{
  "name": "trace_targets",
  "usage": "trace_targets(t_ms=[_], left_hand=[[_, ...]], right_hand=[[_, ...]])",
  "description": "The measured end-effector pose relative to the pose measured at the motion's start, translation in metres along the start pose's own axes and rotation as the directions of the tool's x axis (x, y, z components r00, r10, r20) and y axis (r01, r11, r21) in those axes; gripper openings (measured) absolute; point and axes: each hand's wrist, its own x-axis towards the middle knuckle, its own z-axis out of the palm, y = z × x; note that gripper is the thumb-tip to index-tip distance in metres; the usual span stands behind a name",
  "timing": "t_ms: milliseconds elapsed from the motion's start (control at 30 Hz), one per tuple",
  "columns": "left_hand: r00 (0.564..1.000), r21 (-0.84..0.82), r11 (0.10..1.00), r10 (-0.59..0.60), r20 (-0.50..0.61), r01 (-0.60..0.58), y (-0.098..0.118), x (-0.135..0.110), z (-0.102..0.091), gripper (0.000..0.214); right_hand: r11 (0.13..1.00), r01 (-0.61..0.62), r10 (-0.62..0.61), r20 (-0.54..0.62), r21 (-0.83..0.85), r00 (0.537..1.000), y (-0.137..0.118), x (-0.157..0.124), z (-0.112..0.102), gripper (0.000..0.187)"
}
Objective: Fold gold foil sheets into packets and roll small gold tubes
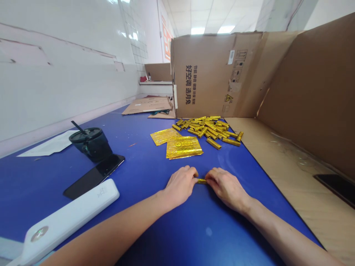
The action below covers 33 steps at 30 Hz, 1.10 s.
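Between my two hands, low over the blue table, is a small gold foil roll [202, 181]. The fingers of my left hand [181, 184] are closed on its left end, and those of my right hand [226, 186] on its right end; only the middle of the roll shows. Just beyond lies a stack of flat gold foil sheets [184, 147], with another flat foil sheet [163, 136] partly under it. Farther back is a loose heap of gold foil rolls [212, 127].
On the left are a dark cup with a straw [93, 144], a black phone [95, 175], a white elongated device [72, 214] and white paper [50, 144]. Cardboard walls [210, 77] stand behind and to the right. Flat cardboard [146, 105] lies at the back left.
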Motion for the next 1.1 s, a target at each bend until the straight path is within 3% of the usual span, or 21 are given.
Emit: trace_targets(t_ms=[200,333,633,867,967,1100], left_hand=[[0.997,-0.003,0.997,-0.071,0.025,0.071,-0.003,0.002,-0.004,0.014],[0.995,-0.029,0.996,-0.083,0.056,0.085,-0.005,0.004,-0.005,0.011],[0.997,-0.229,0.971,-0.071,-0.017,0.065,-0.008,0.002,-0.007,0.005],[0.993,-0.456,0.89,-0.072,-0.09,0.023,-0.004,0.004,-0.016,0.003],[0.99,-0.666,0.745,-0.123,-0.075,0.042,0.0,0.004,-0.017,0.009],[0.982,-0.913,0.395,-0.186,0.031,0.104,0.006,0.001,-0.019,0.019]], right_hand=[[0.993,-0.119,0.119,0.013,-0.011,0.993,-0.002,0.002,0.0,0.015],[0.992,-0.128,0.128,0.009,-0.011,0.992,-0.002,0.002,0.0,0.013],[0.998,-0.03,0.029,0.021,0.048,0.999,0.011,0.001,0.0,0.02],[0.989,-0.002,-0.012,0.094,0.145,0.995,0.004,-0.003,-0.007,0.028],[0.954,-0.061,0.009,0.177,0.292,0.984,0.002,-0.004,-0.006,0.033],[0.791,-0.129,-0.002,0.213,0.598,0.977,-0.004,-0.006,0.001,0.035]])
